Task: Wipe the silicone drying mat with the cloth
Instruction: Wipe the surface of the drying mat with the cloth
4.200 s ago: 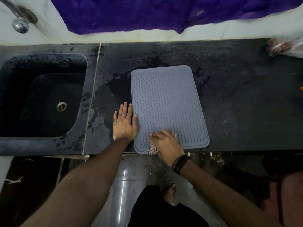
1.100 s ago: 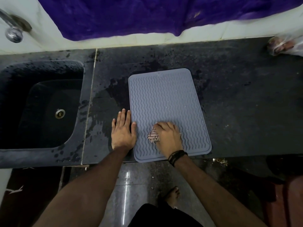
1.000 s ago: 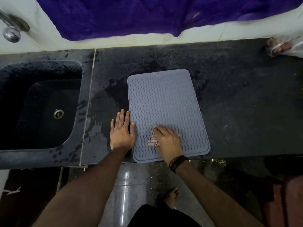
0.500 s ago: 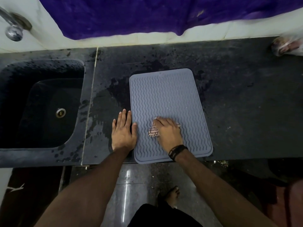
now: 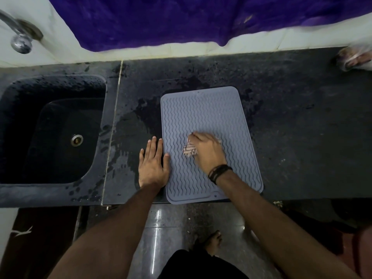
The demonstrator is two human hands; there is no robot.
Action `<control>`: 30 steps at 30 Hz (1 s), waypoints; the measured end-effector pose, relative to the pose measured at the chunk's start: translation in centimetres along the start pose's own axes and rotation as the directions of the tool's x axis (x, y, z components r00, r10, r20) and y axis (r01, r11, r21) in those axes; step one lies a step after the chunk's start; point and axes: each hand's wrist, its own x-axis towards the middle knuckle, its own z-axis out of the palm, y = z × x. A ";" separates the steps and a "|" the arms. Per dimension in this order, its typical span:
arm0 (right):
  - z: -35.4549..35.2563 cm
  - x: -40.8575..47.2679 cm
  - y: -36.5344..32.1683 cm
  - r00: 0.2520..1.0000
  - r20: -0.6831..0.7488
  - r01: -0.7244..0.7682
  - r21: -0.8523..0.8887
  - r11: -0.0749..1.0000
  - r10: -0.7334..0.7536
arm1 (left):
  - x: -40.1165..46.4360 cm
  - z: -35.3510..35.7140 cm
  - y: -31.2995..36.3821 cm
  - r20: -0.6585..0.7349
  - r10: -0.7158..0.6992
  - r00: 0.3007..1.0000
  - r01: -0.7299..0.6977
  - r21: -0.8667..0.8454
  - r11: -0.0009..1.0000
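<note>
The sink (image 5: 60,135) sits at the left of the dark, wet tabletop (image 5: 302,127). The left hand (image 5: 154,166) lies flat with fingers spread, its thumb on the mat (image 5: 203,109) edge, steadying it as before. The right hand (image 5: 207,152), its grip curled over the bunched cloth (image 5: 189,151), has slid up from the mat's near edge to about its middle since a second ago, so the near strip looks wiped while the far half remains. A plastic bag (image 5: 354,59) lies far right, well apart; nothing blocks the stroke.
</note>
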 end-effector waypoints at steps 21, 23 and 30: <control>-1.1 -1.1 0.5 0.996 0.003 -0.085 0.327 0.941 0.089 | 0.0 -0.2 0.2 0.008 0.004 1.000 -0.004 0.000 1.000; -1.7 2.2 0.4 0.959 0.002 -0.251 0.477 0.842 0.285 | 0.0 -0.3 0.3 0.010 0.001 1.000 -0.001 0.003 1.000; -0.5 5.5 1.5 0.930 0.045 -0.357 0.339 0.870 0.364 | 0.1 -0.4 0.3 0.002 0.003 1.000 -0.003 -0.011 1.000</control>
